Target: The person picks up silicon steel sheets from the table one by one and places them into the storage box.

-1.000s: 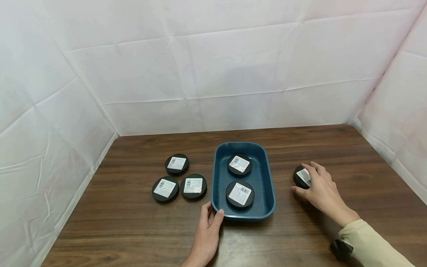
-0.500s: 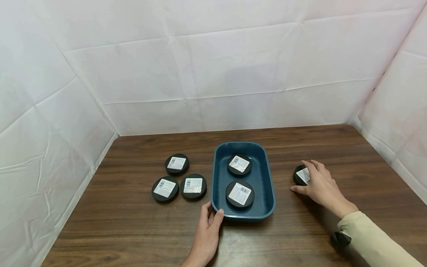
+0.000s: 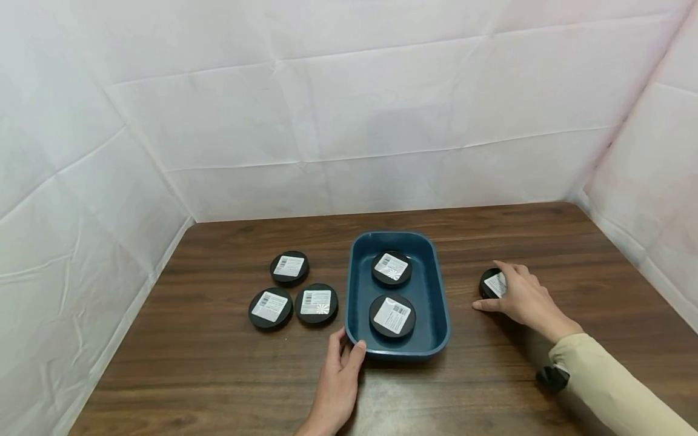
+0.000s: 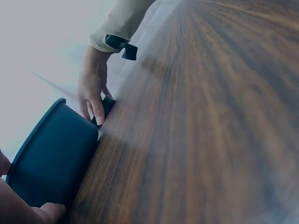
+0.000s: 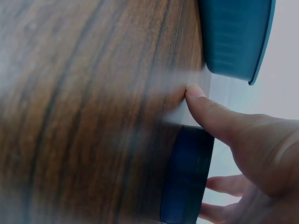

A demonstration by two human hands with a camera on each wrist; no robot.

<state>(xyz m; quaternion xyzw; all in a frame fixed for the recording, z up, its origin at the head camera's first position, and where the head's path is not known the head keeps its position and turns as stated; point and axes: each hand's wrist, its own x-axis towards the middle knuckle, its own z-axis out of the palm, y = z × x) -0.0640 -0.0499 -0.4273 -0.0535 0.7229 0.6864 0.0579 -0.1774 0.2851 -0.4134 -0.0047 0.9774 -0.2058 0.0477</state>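
On the head view's clock face, a dark brown wood-grain tabletop (image 3: 218, 381) spreads around 6 o'clock, glossy toward the bottom. A white back sheet (image 3: 349, 109), crossed by long creases, rises at 12. A wrinkled left sheet (image 3: 65, 224) stands at 9; a right sheet (image 3: 654, 163), faintly pinkish, between 2 and 3.

Against my left grip (image 3: 337, 381), a tray (image 3: 428, 303) that looks like smooth plastic, its rim (image 3: 403, 355) softly glossy. Within my right grip (image 3: 526, 301)'s span, a mostly matt disc (image 3: 487, 289) with a flat, paper-like label (image 3: 497, 284). Behind my right grip, a matt cloth sleeve (image 3: 611, 381), lightly wrinkled. Beneath both grips, a wood-grained bench (image 3: 218, 375), smooth, with a pale sheen just right of my left grip. Beyond both, a creased sheet (image 3: 354, 109), cloth or paper, I cannot tell which.
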